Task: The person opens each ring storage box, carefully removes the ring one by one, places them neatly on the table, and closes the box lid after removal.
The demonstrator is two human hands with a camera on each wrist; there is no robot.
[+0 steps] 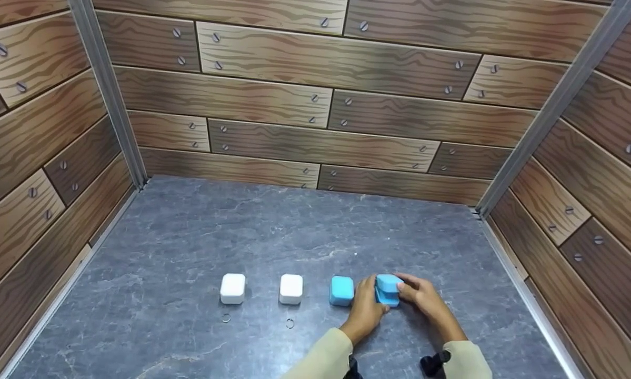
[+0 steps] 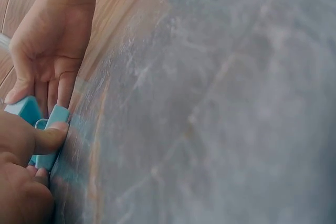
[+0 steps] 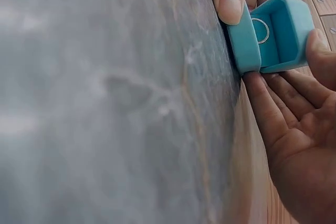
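A turquoise ring box (image 1: 389,283) stands on the grey marbled table with its lid partly raised. My left hand (image 1: 364,308) grips its lower half, thumb across the front. On the lid's edge lies the thumb of my right hand (image 1: 430,301), with that hand's fingers extending behind the box. The right wrist view looks into the ring box (image 3: 245,45), where a thin ring (image 3: 267,31) stands upright in the base. Just left of my left hand is a closed turquoise ring box (image 1: 341,290).
Two closed white boxes, one at far left (image 1: 233,288) and another white box (image 1: 291,289) nearer the middle, share the row. In front of them lie a loose ring (image 1: 226,318) and a second ring (image 1: 290,323). Wood-patterned walls (image 1: 273,100) enclose the table's back and sides.
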